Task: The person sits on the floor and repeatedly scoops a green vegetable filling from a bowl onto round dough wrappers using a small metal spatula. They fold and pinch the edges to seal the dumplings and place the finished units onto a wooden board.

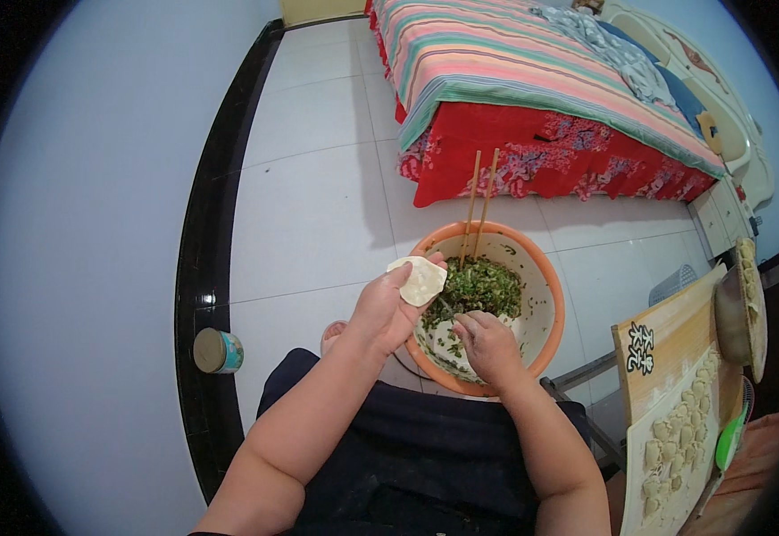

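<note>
A round, pale dumpling wrapper lies across the fingers of my left hand, its thumb pressed on the edge. This hand is above the left rim of an orange-rimmed basin. Chopped green filling is heaped against the basin's far side. Over the near part, my right hand is closed, fingers pinched round a thin grey utensil that reaches toward the wrapper; its kind is hard to make out. A pair of long wooden chopsticks stands upright in the filling.
At right, a wooden board bears rows of dumplings. Beside it are a metal pot and a green-handled item. A tin can stands by the left wall. A bed with striped cover is beyond the basin.
</note>
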Demonstrator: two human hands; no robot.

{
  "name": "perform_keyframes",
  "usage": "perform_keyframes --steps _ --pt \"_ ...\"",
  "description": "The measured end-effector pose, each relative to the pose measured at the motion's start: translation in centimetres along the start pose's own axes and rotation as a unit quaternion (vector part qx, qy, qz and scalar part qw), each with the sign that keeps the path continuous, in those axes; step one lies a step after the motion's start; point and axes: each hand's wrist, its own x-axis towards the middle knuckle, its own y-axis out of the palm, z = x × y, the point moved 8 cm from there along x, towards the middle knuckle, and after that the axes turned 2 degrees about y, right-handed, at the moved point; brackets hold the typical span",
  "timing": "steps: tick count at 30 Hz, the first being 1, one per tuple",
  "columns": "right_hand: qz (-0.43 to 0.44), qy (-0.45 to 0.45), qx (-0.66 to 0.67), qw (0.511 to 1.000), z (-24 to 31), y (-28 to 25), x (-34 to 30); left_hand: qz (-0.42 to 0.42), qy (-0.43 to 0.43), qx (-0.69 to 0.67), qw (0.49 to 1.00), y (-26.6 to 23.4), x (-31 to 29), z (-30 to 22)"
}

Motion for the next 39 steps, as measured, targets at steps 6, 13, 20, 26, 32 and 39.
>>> perform_keyframes --steps 6,13,20,26,32,39 --pt "0.027 0.068 0.059 0.996 -0.8 0.1 -1.6 -0.004 0.001 0.002 1.000 0.1 -0.1 0.4" --pt "0.073 0.343 0.277 0.895 -7.3 0.1 -4.8 -0.017 -0.007 0.003 1.000 -0.3 0.1 1.2" --pt "0.013 0.462 0.459 0.759 -10.2 -1.9 -6.8 -0.025 -0.010 0.017 0.999 -1.1 0.7 1.8" --pt "-0.139 0.438 0.539 0.706 -11.7 -6.8 -6.9 -0.024 -0.036 0.053 0.998 -1.0 0.3 2.7" --pt "-0.162 0.338 0.578 0.725 -8.3 -8.8 -5.7 0.031 -0.131 0.047 0.990 0.3 -0.6 5.8" --pt "-0.092 0.300 0.554 0.771 -6.1 -7.1 -5.3 0.087 -0.116 0.021 0.989 2.5 -1.2 4.9"
